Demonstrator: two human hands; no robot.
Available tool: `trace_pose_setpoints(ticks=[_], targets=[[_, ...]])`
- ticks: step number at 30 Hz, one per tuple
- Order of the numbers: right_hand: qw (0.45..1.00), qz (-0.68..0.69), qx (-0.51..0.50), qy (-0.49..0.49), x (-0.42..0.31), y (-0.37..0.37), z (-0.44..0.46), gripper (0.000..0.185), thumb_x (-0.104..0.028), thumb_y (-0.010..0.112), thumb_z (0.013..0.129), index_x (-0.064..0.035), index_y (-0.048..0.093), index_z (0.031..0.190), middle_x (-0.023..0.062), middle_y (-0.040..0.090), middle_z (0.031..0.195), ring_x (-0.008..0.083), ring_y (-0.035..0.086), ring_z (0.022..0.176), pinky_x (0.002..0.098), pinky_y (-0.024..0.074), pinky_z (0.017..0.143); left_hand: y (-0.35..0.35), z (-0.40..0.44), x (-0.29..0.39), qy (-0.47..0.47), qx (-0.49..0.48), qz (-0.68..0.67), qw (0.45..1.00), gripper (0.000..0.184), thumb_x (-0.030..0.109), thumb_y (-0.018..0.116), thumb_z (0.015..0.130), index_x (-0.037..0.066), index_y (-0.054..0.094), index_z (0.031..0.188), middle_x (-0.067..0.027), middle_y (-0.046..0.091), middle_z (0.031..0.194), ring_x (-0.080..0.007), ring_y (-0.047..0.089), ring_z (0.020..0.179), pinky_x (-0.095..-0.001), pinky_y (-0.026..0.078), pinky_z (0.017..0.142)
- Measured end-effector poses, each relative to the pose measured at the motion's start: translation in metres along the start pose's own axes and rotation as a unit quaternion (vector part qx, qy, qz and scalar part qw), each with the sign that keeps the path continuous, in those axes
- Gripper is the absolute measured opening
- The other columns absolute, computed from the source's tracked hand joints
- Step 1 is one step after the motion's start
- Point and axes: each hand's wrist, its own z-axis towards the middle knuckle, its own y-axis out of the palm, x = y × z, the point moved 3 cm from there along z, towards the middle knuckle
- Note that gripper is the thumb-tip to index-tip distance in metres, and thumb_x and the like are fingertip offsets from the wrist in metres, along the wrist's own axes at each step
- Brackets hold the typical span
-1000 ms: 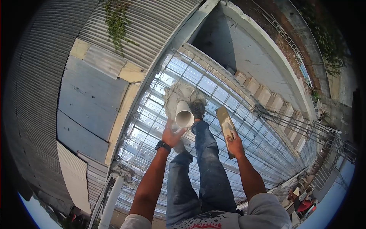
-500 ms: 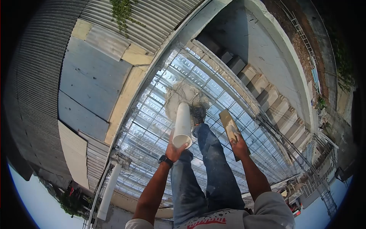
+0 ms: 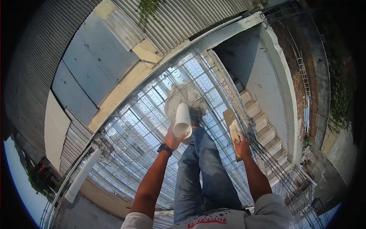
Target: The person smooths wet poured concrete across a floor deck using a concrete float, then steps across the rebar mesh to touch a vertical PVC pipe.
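My left hand [image 3: 172,139] is wrapped around the upper end of a white plastic pipe [image 3: 183,116], with a dark watch on that wrist. The pipe's open mouth faces up toward me, and its far end meets a mound of grey wet mortar [image 3: 174,97]. Off to the right, my right hand [image 3: 241,147] grips a long, flat plastering trowel [image 3: 230,123] smeared with mortar. The trowel is apart from the pipe and the mound. My shoe, partly hidden, is beside the mortar.
Steel mesh [image 3: 148,110] covers shiny metal decking under me. Concrete stairs [image 3: 263,124] drop away at the right beside an opening. Corrugated roofing [image 3: 179,23] lies beyond the far edge. Another white pipe [image 3: 83,175] is at the lower left; bundled rebar [image 3: 268,166] lies at right.
My view has turned, so the roofs and stairs sit differently. Both hands keep their holds; the pipe remains at the mortar, and the trowel has shifted slightly right in view.
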Motion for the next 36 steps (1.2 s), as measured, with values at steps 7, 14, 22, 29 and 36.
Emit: trace_pose_setpoints(ticks=[7,14,22,29,36], targets=[[0.995,-0.078,-0.058,-0.018,-0.019,0.006,-0.039,0.052,-0.026,0.068,0.089,-0.0067,0.055,0.135,0.0265,0.061,0.128,0.0436,0.058,0.119,0.0476,0.0477,0.099,0.040,-0.042,-0.036,-0.034,0.161,-0.153,0.974,0.071,0.044,0.061,0.096,-0.001,0.042,0.147,-0.0266,0.059,0.132,-0.0341,0.056,0.125,-0.0391,0.043,0.104],[0.989,-0.073,-0.065,-0.108,-0.024,-0.015,-0.066,0.044,-0.020,0.073,0.087,0.0005,0.060,0.124,0.0214,0.067,0.113,0.0325,0.065,0.106,0.0395,0.0494,0.094,0.078,-0.160,-0.104,-0.126,0.135,-0.074,0.980,0.075,0.060,0.049,0.097,0.002,0.047,0.145,-0.0280,0.055,0.138,-0.0403,0.051,0.131,-0.0417,0.038,0.111],[0.980,-0.124,-0.012,-0.158,-0.050,-0.049,-0.052,0.043,-0.020,0.073,0.087,0.0018,0.060,0.121,0.0207,0.068,0.111,0.0313,0.066,0.103,0.0387,0.0494,0.093,0.026,-0.283,-0.249,-0.316,0.247,-0.057,0.914,0.086,0.071,0.041,0.093,0.002,0.050,0.143,-0.0289,0.062,0.128,-0.0427,0.058,0.122,-0.0455,0.044,0.104],[0.948,-0.200,-0.065,-0.237,-0.114,-0.032,-0.032,0.044,-0.020,0.073,0.088,0.0026,0.059,0.123,0.0197,0.068,0.108,0.0299,0.067,0.100,0.0381,0.0512,0.090,0.011,-0.305,-0.271,-0.325,0.350,-0.206,0.854,0.082,0.067,0.047,0.094,-0.001,0.052,0.140,-0.0305,0.062,0.125,-0.0405,0.059,0.121,-0.0430,0.045,0.103],[0.924,-0.218,-0.121,-0.290,-0.168,-0.012,-0.009,0.048,-0.020,0.072,0.090,0.0027,0.055,0.129,0.0211,0.068,0.113,0.0292,0.067,0.102,0.0375,0.0512,0.091,0.089,-0.250,-0.251,-0.235,0.366,-0.319,0.842,0.065,0.053,0.051,0.100,-0.001,0.053,0.137,-0.0158,0.064,0.119,-0.0215,0.065,0.101,-0.0328,0.057,0.078]])
